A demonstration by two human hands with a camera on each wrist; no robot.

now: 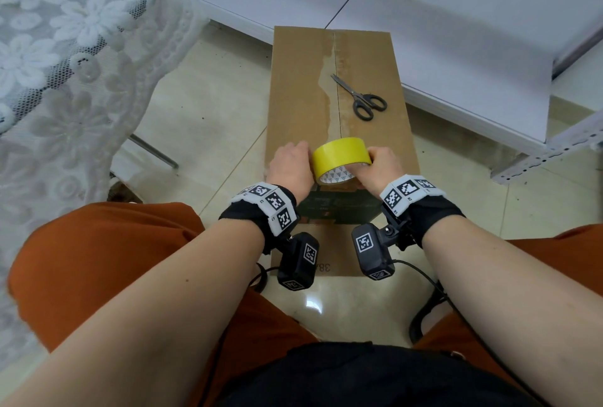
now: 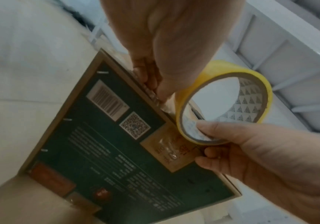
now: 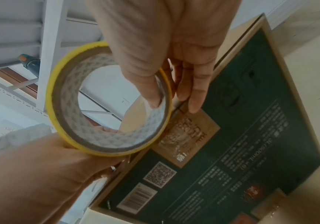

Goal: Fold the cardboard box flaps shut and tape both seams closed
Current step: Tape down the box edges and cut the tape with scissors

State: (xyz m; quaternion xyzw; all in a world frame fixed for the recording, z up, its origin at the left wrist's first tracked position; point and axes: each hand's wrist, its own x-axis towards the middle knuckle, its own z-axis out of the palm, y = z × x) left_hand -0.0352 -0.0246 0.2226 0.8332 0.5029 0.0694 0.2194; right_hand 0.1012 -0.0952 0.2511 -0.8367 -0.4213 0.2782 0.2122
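The box (image 1: 336, 103) stands on the floor with its top flaps folded shut, but the centre seam shows only torn old residue, so taping is all still to do. The tape (image 1: 341, 158) sits at the near edge. The right hand (image 1: 380, 170) pinches the roll, thumb inside the core. The left hand (image 1: 290, 166) seems to pin the tape's free end to the edge, though blur hides it.

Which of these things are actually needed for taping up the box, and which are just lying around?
In use: cardboard box; yellow tape roll, held by right hand; left hand at its edge; scissors on the box.

Lying about: lace cloth; white boards.
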